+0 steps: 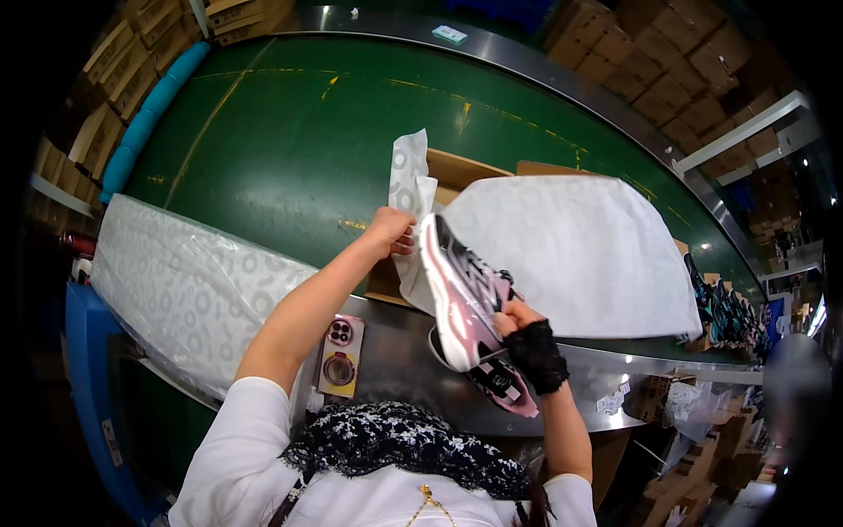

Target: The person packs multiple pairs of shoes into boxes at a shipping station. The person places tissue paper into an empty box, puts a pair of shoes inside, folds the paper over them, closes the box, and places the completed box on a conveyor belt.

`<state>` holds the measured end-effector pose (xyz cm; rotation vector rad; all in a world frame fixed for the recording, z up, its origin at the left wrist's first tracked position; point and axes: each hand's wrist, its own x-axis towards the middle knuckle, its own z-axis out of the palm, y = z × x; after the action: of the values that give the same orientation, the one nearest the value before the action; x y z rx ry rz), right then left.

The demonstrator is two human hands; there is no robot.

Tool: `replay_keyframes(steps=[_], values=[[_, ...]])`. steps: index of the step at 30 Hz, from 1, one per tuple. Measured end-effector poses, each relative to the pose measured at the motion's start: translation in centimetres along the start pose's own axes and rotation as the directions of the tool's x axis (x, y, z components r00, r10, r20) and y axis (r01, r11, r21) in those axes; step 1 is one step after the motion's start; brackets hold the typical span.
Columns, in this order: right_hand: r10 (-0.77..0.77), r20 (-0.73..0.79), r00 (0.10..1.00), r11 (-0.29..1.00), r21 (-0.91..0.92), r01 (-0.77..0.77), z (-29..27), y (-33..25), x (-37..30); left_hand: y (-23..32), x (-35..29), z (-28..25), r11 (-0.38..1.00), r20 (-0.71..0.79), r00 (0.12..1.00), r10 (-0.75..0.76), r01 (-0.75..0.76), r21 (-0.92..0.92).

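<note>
My left hand is closed on a patterned sheet of white wrapping paper, which stands up at the left end of an open cardboard box. In my right hand, partly covered by black lace, is a pink, black and white sneaker, tilted with its white sole toward the left. A second sneaker in black and pink lies under it by the metal edge; the held one partly hides it. More white paper spreads over the right part of the box and hides most of its inside.
A green conveyor belt runs behind the box. At the left lies a plastic-wrapped stack of patterned paper beside a blue frame. A phone rests on the metal ledge. Several shoes sit at far right; cartons are stacked beyond.
</note>
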<state>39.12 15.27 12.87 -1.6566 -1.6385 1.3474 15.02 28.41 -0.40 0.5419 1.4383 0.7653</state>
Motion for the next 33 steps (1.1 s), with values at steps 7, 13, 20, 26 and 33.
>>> replay_keyframes(steps=[7,13,20,26,33], values=[[0.249,-0.447,0.859,0.844,0.535,0.033,-4.3,5.3,-2.8,-2.5,0.1,2.9,0.697,-0.175,0.798,0.577,-0.369,0.615],[0.339,-0.705,0.623,0.750,0.602,0.273,-4.5,6.4,-3.1,-4.7,0.7,3.7,0.412,0.020,0.904,0.428,-0.215,0.885],[0.151,-0.664,0.733,0.906,0.389,0.165,-4.1,7.1,-3.7,-0.8,-6.9,0.1,0.530,-0.076,0.551,0.831,-0.743,0.410],[0.027,-0.338,0.941,0.923,0.370,0.107,0.4,2.0,2.5,-2.3,-11.3,-4.6,0.205,-0.056,0.219,0.974,-0.753,0.625],[-0.326,-0.129,0.937,0.946,-0.047,0.322,13.0,10.6,14.2,-5.0,-11.2,-1.6,-0.133,0.496,0.205,0.844,-0.816,0.563]])
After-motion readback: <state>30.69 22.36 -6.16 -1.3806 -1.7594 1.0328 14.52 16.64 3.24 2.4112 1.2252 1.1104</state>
